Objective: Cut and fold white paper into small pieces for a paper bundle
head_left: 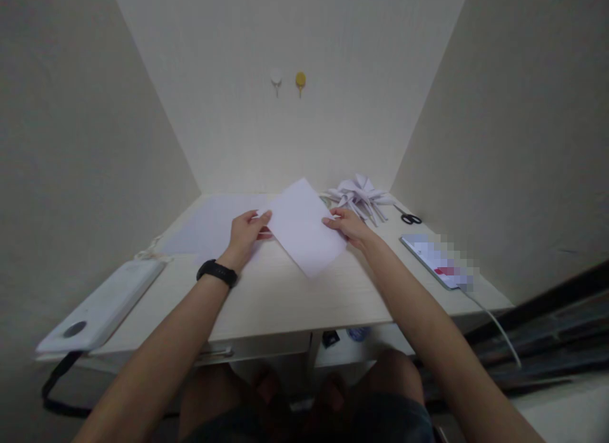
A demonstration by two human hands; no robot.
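And here we are, dead centre: the white sheet (307, 227), turned like a diamond, one corner at twelve, another at six, up over the near-white desk (285, 310)! I've got it two-handed. My left hand (246, 233) is closed on the edge at nine o'clock, thumb on the top face, fingers tucked below; my right hand (352, 226) pinches the edge at three. Whether that lowest corner touches the wood, I can't tell.

Now a lap of the dial, with the sheet as the hub. Two o'clock: a heap of folded paper (359, 195), spiky, just beyond my right hand. Three: black-handled scissors (410, 219). Nearer four, the phone (432, 260), screen blurred, a white cable (495, 322) running off its near end. Round to eight, a white slab-like device (102, 306) by the desk's edge, and a black wristband (217, 273) on my left wrist. Nine: a larger pale sheet (204, 221), flat. Up around twelve, on the wall, a white hook (276, 77) and a yellow hook (300, 79), side by side!
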